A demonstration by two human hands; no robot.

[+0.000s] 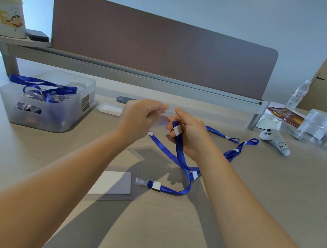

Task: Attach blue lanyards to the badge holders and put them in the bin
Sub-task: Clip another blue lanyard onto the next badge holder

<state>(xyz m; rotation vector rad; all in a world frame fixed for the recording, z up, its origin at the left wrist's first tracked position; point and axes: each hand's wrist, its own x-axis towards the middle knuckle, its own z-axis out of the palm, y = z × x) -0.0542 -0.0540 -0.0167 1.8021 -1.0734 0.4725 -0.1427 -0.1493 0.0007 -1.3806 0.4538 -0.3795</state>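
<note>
Holder [163,114] is up mid-frame, pinched in the left hand [138,118], long axis running sideways toward the right hand [190,134], whose fingers grip the lanyard [180,147] clip end right beside it, so they're basically touching.

Woven cloth, clear plastic, matt desk

The blue lanyard [181,158] in my right hand [190,134] looks like smooth woven ribbon with a slight sheen and white plastic clasps; the badge holder [115,184] at 6 o'clock is glossy clear plastic over a matt white paper card. The bin [45,105] at 9 o'clock is frosted translucent plastic. The desk [164,229] is matt, wood-look; the divider [160,50] looks like felt.
</note>
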